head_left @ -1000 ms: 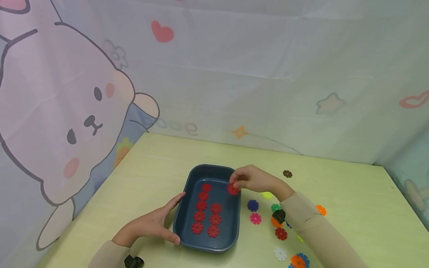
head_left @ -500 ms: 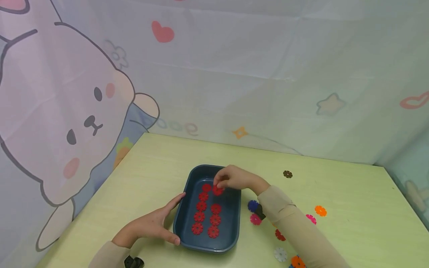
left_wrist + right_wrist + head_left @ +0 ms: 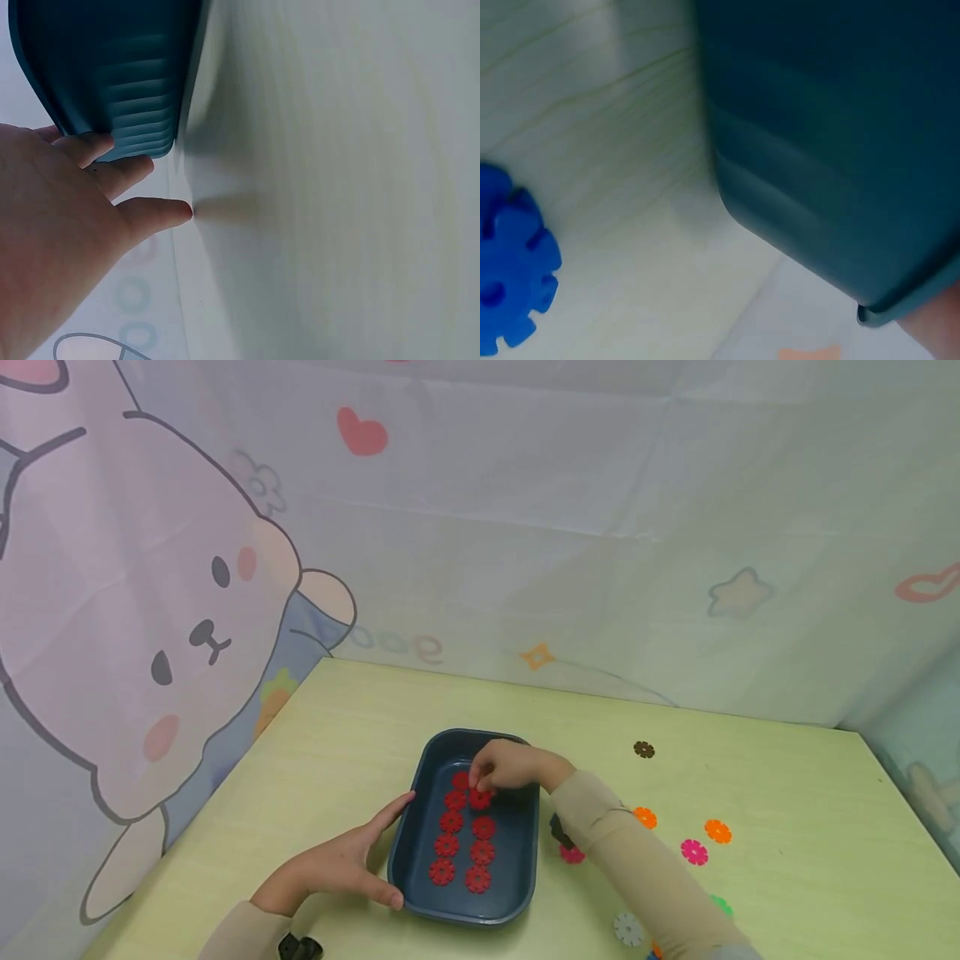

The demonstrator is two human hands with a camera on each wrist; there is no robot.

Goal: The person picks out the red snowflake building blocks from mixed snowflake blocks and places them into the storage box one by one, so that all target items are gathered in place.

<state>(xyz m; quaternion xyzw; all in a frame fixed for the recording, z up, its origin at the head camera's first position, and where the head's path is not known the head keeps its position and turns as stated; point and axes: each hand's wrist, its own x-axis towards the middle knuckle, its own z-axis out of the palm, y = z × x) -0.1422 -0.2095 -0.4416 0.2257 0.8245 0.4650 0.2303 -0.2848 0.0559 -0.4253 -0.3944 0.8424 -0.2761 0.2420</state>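
Observation:
A dark blue tray [image 3: 502, 906] stands on the table with two columns of red notched discs inside. My right hand [image 3: 512, 764] reaches over its right rim and pinches a red notched disc [image 3: 480, 799] at the upper end of the right column. Lower in that column lies another red disc [image 3: 483, 828]. My left hand [image 3: 337, 864] rests against the tray's left side, thumb and fingers spread along the rim. In the left wrist view, the fingers [image 3: 120, 176] touch the tray's outer wall [image 3: 135, 90]. The right wrist view has mostly tray wall [image 3: 817, 172], with the hand largely hidden.
Right of the tray lie loose notched discs: brown [image 3: 643, 749], orange [image 3: 717, 832], pink [image 3: 693, 852] and white [image 3: 628, 929]. The right sleeve covers others. Close to the right wrist camera is a blue disc [image 3: 510, 262]. A printed cloth [image 3: 600, 527] hangs behind the table.
My right hand has moved left from the tray's right rim, carrying the red disc down to the top of the right column. The left hand has stayed still.

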